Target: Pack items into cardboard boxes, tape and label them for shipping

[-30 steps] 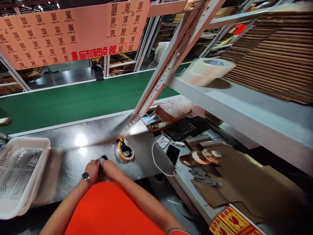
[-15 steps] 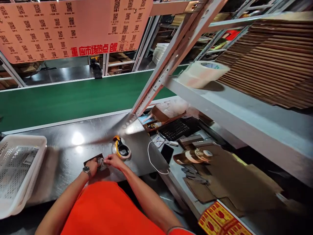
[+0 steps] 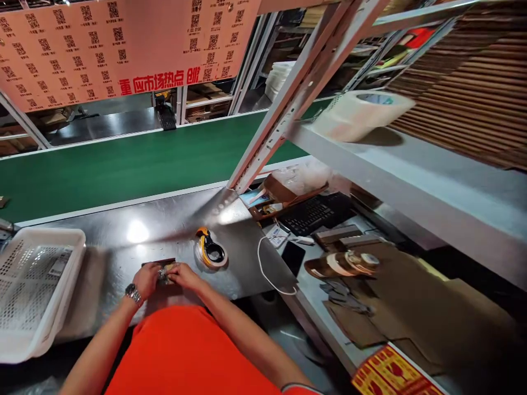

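A small open brown cardboard box point(image 3: 163, 261) lies on the metal table point(image 3: 111, 274) close to my body, partly covered by my hands. Crinkly clear plastic wrap point(image 3: 163, 274) shows at the box, between my fingers. My left hand point(image 3: 146, 280), with a watch on its wrist, is closed at the left side of the wrap. From the right, my right hand point(image 3: 184, 275) pinches the wrap with bent fingers. What lies inside the wrap is too small to make out. A tape dispenser point(image 3: 212, 252) with an orange and black handle rests just beyond my right hand.
At the left stands a white perforated basket point(image 3: 78, 241). A green conveyor belt point(image 3: 123, 173) runs behind the table. To the right are a phone point(image 3: 293, 258), keyboard point(image 3: 315, 214), bottle point(image 3: 341, 264) and flat cardboard point(image 3: 415, 296). A shelf point(image 3: 444, 175) overhangs them, with a tape roll point(image 3: 362, 115).
My left hand has drawn back slightly from the box interior to its left side. My right hand has shifted a little left, closer to it. The view has turned slightly left.
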Motion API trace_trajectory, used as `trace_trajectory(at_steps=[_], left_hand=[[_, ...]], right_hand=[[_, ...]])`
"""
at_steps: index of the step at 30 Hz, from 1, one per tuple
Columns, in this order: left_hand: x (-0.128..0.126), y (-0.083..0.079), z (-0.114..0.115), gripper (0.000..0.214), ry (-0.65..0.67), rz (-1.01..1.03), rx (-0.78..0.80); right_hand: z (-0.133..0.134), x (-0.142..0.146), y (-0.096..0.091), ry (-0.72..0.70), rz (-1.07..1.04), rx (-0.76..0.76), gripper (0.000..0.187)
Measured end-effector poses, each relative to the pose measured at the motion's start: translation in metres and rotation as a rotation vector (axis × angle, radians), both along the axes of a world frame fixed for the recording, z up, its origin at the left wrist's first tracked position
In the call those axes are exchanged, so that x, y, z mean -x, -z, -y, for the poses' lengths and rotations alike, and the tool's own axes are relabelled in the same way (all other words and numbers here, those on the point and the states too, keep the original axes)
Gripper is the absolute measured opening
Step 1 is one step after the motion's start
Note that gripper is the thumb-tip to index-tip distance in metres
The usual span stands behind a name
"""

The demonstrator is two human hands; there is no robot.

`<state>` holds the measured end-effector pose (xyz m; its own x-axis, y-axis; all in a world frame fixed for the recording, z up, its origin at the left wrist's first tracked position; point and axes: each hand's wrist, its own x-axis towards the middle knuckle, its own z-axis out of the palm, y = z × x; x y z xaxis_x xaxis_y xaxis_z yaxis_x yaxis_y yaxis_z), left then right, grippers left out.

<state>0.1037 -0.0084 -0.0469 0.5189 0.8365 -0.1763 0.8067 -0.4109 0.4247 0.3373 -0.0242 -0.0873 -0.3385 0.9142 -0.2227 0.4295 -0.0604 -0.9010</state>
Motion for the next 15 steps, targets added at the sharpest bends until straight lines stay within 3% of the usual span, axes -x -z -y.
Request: trace_trajectory(at_steps=[2, 4, 7, 9, 11, 15], left_hand=[[0.019, 0.011, 0.021, 0.043, -0.251, 0.028, -0.109], [0.030, 0.024, 0.039, 0.047, -0.373, 0.010, -0.088], [0.026, 0.035, 0.056, 0.055, -0.294, -0.014, 0.101], [0.013, 0.036, 0.058, 0.063, -0.260, -0.063, 0.208], [0.002, 0.031, 0.054, 0.062, -0.281, -0.107, 0.267], [0.000, 0.025, 0.033, 0.033, -0.423, -0.037, 0.324]], right_hand=[[0.004, 0.001, 0.001, -0.033, 0.029, -0.034, 0.023], [0.007, 0.000, 0.001, -0.095, 0.109, -0.070, 0.034], [0.009, -0.004, 0.000, -0.239, 0.254, -0.116, 0.058], [0.007, -0.009, -0.001, -0.313, 0.295, -0.132, 0.065], [0.003, -0.012, -0.004, -0.346, 0.293, -0.143, 0.055], [0.003, -0.008, -0.005, -0.289, 0.258, -0.099, 0.030]])
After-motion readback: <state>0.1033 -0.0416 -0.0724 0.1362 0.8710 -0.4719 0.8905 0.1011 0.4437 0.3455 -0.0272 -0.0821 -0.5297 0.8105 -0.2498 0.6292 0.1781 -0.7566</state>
